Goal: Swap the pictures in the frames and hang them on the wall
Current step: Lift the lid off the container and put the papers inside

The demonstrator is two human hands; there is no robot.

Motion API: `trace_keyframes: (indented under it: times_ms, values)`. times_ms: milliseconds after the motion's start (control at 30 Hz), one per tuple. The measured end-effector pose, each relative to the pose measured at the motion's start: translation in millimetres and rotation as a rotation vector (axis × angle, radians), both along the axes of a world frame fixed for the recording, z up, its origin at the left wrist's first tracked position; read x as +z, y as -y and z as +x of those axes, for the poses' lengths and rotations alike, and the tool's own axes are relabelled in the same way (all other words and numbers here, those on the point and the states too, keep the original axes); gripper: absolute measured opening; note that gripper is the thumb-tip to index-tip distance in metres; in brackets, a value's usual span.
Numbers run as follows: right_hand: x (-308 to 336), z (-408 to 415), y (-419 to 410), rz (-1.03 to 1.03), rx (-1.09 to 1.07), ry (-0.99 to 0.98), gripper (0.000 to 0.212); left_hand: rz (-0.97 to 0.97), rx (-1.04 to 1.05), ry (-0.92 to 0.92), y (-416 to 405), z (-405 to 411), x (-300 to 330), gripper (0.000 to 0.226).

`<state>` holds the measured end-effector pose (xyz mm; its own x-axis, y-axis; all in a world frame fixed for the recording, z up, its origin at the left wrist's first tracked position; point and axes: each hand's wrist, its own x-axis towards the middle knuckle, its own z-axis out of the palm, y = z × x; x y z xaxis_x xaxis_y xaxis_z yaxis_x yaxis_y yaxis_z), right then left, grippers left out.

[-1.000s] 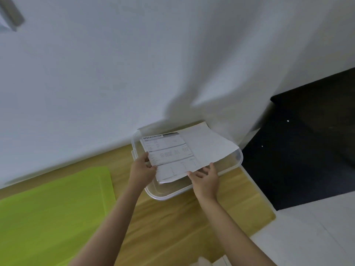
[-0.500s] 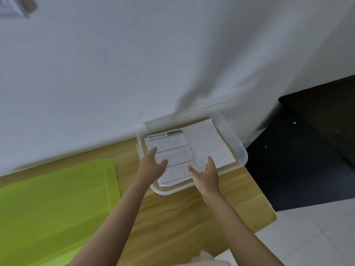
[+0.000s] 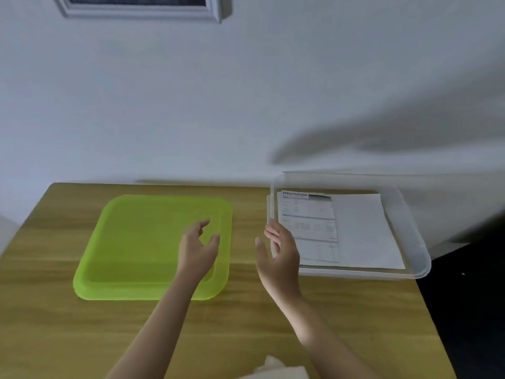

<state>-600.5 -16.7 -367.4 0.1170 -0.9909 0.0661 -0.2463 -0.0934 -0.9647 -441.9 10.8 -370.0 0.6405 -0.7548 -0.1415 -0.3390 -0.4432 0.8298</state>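
Note:
A printed sheet headed "SPECIFICATION" (image 3: 308, 222) lies on plain white paper (image 3: 360, 231) inside a clear plastic tray (image 3: 418, 258) at the table's right. My left hand (image 3: 198, 248) hovers over the right part of a green tray (image 3: 136, 247), fingers loosely spread and holding nothing. My right hand (image 3: 278, 253) hangs just left of the clear tray's near-left corner, fingers relaxed, also holding nothing. On the wall at the top left, the lower edge of a white picture frame (image 3: 142, 9) shows.
The wooden table (image 3: 246, 324) stands against a white wall (image 3: 246, 91). A dark floor area (image 3: 470, 296) lies past the table's right edge. Something pale and crumpled (image 3: 276, 369) peeks in at the bottom edge.
Both hands have let go of the papers, which now lie in the clear tray, and drawn back to the left. The view has swung left and up, showing the green tray and the frame.

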Motion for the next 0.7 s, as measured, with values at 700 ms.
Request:
trace_keyframes:
  times_ms: [700]
  values:
    - [-55, 158, -18, 0.431, -0.244, -0.695, 0.067, 0.360, -0.003, 0.021, -101, 258, -50, 0.069]
